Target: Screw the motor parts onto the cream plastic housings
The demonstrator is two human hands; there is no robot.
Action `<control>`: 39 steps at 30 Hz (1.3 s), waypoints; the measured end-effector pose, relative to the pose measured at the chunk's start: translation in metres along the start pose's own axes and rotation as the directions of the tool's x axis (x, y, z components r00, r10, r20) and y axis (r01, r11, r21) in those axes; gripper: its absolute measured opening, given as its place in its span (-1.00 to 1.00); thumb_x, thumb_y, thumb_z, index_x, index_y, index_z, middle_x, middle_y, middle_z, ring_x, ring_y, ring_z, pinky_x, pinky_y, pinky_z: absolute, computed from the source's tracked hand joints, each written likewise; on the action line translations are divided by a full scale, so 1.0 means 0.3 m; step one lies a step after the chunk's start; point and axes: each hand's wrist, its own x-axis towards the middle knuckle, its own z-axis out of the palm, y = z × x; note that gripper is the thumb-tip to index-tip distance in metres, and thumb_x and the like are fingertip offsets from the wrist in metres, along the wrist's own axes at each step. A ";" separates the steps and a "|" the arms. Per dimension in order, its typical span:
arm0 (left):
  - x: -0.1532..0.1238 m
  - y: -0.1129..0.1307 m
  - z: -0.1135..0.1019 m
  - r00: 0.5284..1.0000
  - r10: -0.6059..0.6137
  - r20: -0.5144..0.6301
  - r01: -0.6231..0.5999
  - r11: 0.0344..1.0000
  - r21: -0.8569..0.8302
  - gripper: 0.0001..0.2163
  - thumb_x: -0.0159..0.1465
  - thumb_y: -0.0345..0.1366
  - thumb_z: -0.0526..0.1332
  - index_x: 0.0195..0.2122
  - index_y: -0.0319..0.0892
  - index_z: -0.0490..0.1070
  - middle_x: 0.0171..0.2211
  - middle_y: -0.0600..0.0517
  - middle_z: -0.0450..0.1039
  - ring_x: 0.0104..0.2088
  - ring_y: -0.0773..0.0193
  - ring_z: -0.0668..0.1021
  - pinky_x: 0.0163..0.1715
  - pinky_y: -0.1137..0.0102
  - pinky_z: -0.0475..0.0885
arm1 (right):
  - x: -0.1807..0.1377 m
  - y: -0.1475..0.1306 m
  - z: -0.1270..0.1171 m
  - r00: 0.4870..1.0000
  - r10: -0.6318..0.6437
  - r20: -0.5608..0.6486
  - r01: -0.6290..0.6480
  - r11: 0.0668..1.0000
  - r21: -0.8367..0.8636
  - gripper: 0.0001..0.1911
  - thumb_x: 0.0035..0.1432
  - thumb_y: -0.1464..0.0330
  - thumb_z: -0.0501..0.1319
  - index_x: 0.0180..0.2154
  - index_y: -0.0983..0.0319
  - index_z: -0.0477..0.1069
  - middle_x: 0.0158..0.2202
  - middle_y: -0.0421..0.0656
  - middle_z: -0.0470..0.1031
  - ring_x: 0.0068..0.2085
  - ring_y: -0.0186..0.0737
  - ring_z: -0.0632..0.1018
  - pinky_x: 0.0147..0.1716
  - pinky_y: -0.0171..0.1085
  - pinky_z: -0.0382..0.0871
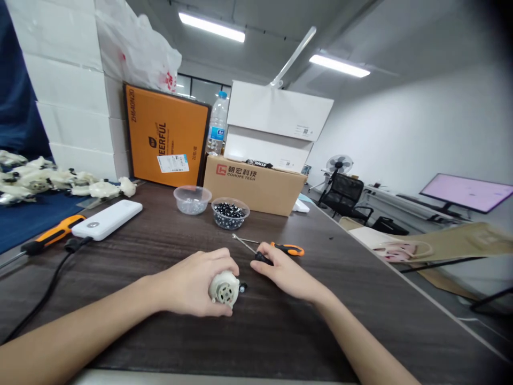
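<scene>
My left hand is closed around a small cream plastic motor housing, its round slotted end turned towards me. A small black part with a shiny screw-like centre sits at the housing's right side. In my right hand, the fingers pinch the black handle of a screwdriver. Its thin metal shaft points away and to the left, apart from the housing; what sits at its bright tip is too small to tell. Just beyond these fingers lies an orange-and-black screwdriver on the dark table.
Behind the hands stand a clear bowl of black screws and a clear bowl of small pale pieces. A cardboard box backs them. At left are a white power bank, another screwdriver and several cream housings.
</scene>
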 end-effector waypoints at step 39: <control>0.023 0.001 0.068 0.932 -0.328 -0.153 0.119 0.677 -0.726 -0.77 0.07 -0.38 0.29 -0.25 -0.15 0.31 -0.45 0.16 0.31 -0.51 0.39 0.41 -0.62 0.54 0.22 | -0.204 -0.051 0.041 0.935 -0.072 -0.348 0.077 0.997 0.000 -0.73 0.31 0.15 0.24 -0.08 0.15 0.54 -0.15 -0.07 0.64 -0.13 0.06 0.61 -0.12 -0.10 0.39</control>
